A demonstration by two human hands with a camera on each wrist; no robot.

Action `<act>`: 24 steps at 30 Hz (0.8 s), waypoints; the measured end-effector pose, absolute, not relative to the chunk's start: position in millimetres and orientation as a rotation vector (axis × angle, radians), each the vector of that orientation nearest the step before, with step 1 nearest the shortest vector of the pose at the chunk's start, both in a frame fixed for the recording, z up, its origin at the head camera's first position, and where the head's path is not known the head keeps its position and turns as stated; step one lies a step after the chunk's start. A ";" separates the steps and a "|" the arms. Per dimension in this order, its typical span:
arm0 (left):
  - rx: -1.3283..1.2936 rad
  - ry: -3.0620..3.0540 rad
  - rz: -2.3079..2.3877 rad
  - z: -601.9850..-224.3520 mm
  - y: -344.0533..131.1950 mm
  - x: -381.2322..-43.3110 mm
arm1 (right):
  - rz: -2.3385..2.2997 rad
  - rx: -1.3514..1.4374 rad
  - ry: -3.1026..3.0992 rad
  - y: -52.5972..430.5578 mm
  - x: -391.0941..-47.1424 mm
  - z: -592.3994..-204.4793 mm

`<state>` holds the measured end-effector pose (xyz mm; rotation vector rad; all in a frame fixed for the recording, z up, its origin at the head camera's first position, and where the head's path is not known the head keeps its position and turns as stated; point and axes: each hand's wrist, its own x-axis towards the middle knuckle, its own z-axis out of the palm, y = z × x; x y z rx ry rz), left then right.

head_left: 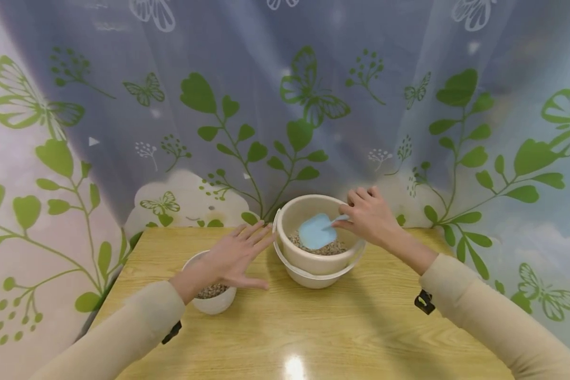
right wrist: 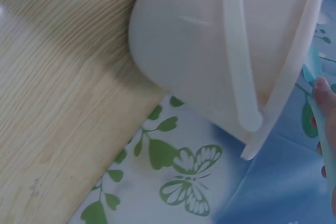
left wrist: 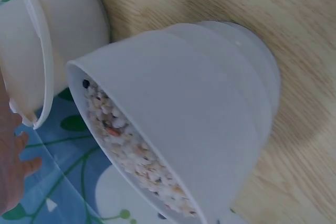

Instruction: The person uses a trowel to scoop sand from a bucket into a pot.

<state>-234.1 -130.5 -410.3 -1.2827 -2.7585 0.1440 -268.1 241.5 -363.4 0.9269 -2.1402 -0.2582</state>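
Observation:
My right hand [head_left: 368, 216] grips the handle of a light blue scoop [head_left: 316, 231] over a cream bucket [head_left: 309, 259]. Small pebbles [head_left: 334, 248] lie inside the bucket, below the scoop. In the right wrist view that hand [right wrist: 326, 114] shows at the right edge, fingers round the handle. My left hand [head_left: 237, 256] is spread flat, palm down, between the bucket and a white pot [head_left: 216, 303], holding nothing. The pot [left wrist: 184, 98] contains multicoloured pebbles [left wrist: 131, 145]. Only part of the left hand [left wrist: 13, 166] appears in the left wrist view.
Both containers stand on a wooden table [head_left: 285, 327]. A white bail handle [right wrist: 241, 56] hangs down along the bucket's side. Behind the table's far edge hangs a blue curtain [head_left: 247, 105] printed with green leaves and butterflies, close to the bucket.

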 end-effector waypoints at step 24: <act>-1.235 -2.739 0.227 -405.0 -101.9 -252.7 | -0.648 1.130 -2.425 237.0 -306.0 -378.7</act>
